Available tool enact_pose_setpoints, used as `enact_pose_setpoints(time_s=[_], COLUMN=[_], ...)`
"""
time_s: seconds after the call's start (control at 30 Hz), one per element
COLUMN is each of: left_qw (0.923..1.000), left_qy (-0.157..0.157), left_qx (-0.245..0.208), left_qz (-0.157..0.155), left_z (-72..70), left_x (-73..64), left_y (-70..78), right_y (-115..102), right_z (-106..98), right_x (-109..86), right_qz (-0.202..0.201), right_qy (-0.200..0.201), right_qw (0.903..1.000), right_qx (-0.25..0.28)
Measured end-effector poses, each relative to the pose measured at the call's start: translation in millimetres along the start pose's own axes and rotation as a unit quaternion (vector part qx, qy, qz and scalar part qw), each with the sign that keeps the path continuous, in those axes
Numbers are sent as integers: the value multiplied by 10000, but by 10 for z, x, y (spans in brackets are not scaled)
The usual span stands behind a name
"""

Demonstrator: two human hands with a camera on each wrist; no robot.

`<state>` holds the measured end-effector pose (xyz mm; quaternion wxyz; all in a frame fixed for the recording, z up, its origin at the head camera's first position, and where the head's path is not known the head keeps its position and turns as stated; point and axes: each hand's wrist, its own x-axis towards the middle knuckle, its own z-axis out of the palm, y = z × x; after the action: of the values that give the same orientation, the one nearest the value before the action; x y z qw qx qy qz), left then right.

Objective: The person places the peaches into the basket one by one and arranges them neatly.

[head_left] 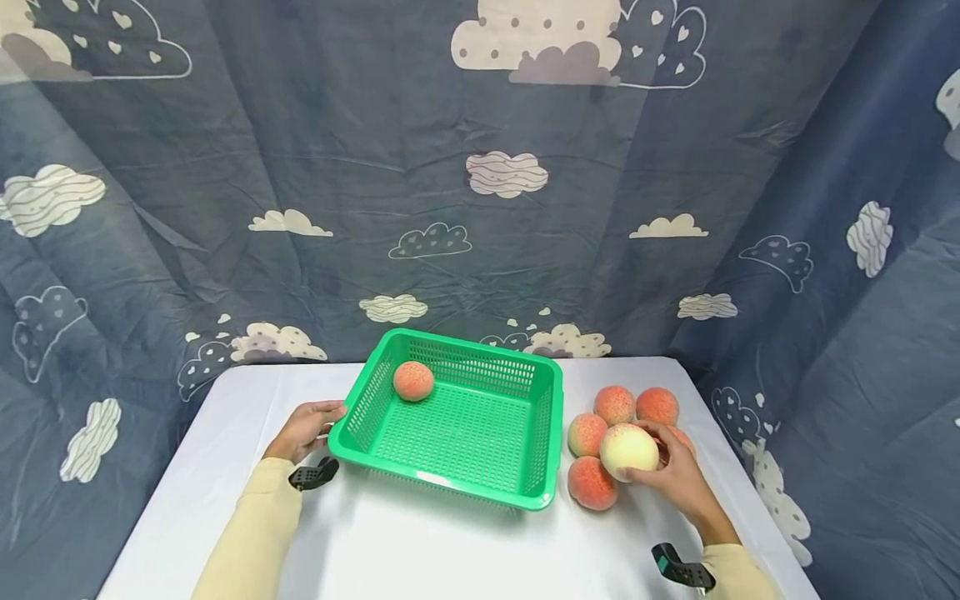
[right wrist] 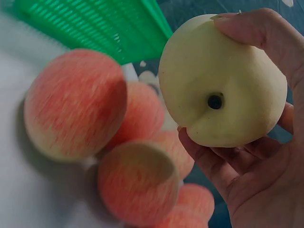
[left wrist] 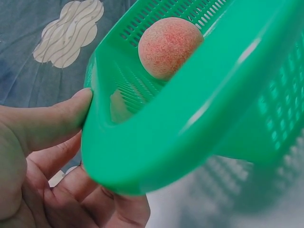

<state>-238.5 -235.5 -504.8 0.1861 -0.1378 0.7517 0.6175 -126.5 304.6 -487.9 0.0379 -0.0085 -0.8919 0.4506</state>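
Nearest first, at the bottom of the head view: cream sleeves (head_left: 251, 533) coming in at lower left and lower right, each with a dark band (head_left: 314, 473) at the wrist, over a white table (head_left: 420, 550). Then, lower right, the right hand (head_left: 675, 471), fingers and thumb curled round a pale yellow peach (head_left: 628, 452). Pretty solid grip. Shows a little dark hole in the dimple, upper right of the right wrist view. Can't tell about contact with the fruit beneath.

Bunched around that, right of centre in the head view: five reddish peaches (head_left: 592, 483), one partly hidden behind the hand. Over at lower left, the left hand (head_left: 306, 427), only partly closed, gripping a corner of a green basket (head_left: 450, 437). In the left wrist view, thumb against the rim, fingers curled underneath.

Basket smack in the lower middle of the head view, slatted sides, sitting a bit skewed. Inside, toward the upper-left corner, a single pinkish-orange peach (head_left: 413, 381). Farthest back, filling the top of the frame: a dark blue-grey curtain (head_left: 337, 175) covered in cartoon clouds (head_left: 507, 174).
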Motion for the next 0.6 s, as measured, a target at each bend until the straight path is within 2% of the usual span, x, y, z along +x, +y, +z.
enact_pose_setpoints(time_s=[0.23, 0.6], left_qw=[10000, 9999], left_qy=[-26, -106], left_qx=[-59, -57], left_qz=[18, 77], left_z=[-13, -24], left_x=[3, 25], left_y=[-8, -1], right_y=[-232, -449], right_z=[63, 216], right_x=[233, 602], right_qz=[-190, -389], right_qy=[-213, -555], right_qw=[9993, 9947], right_qx=[228, 769])
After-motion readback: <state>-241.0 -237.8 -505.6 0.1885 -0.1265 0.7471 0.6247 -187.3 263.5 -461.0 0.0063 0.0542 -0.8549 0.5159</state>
